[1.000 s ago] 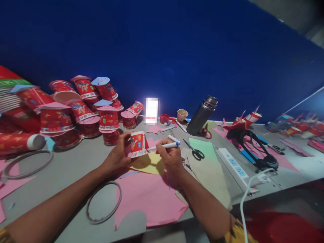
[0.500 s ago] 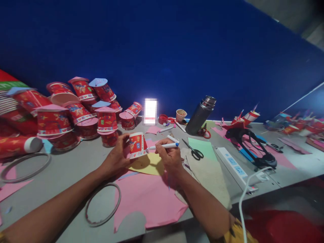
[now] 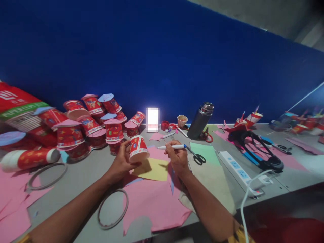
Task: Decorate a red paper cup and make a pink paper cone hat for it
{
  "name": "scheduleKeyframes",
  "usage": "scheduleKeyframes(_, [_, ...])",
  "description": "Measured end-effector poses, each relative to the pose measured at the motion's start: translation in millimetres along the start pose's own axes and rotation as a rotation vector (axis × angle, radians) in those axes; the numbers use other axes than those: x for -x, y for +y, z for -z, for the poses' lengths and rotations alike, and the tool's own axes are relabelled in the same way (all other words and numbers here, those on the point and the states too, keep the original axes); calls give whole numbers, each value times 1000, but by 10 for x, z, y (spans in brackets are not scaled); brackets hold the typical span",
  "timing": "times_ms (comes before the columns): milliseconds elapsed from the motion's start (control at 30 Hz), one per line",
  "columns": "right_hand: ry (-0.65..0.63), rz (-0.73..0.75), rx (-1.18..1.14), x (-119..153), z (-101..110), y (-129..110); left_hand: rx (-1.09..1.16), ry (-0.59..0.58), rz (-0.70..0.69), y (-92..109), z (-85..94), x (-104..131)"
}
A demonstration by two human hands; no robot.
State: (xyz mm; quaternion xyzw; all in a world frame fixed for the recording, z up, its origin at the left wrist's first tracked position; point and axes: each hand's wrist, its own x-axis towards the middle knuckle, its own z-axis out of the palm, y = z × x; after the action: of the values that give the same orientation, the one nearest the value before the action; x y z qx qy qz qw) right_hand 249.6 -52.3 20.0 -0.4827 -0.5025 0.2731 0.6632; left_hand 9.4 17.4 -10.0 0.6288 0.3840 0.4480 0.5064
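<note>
Right hand (image 3: 177,158): marker (image 3: 174,146) off cup (image 3: 138,149) | cup tilted (previously touching)

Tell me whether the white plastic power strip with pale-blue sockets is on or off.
On, it seems: a small red light glows at the near end of the strip. Its switch position I cannot tell.

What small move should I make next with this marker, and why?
Perhaps bring the marker in your right hand leftward to the red cup: its tip points that way but sits clear of the cup, which your left hand holds tilted.
</note>
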Motion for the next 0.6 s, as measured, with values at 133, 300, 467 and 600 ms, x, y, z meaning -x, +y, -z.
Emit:
scheduleKeyframes(133, [32,39,97,-41,37,126,353,-231,221,73,20,36])
scheduleKeyframes(300, [4,265,436,-84,83,337,738,-310,431,153,63,42])
scheduleKeyframes(467, [-84,267,752,-130,115,581,784,-192,537,203,95,12])
scheduleKeyframes(600, [-119,247,878,-164,166,721,738,-218,501,178,79,8])
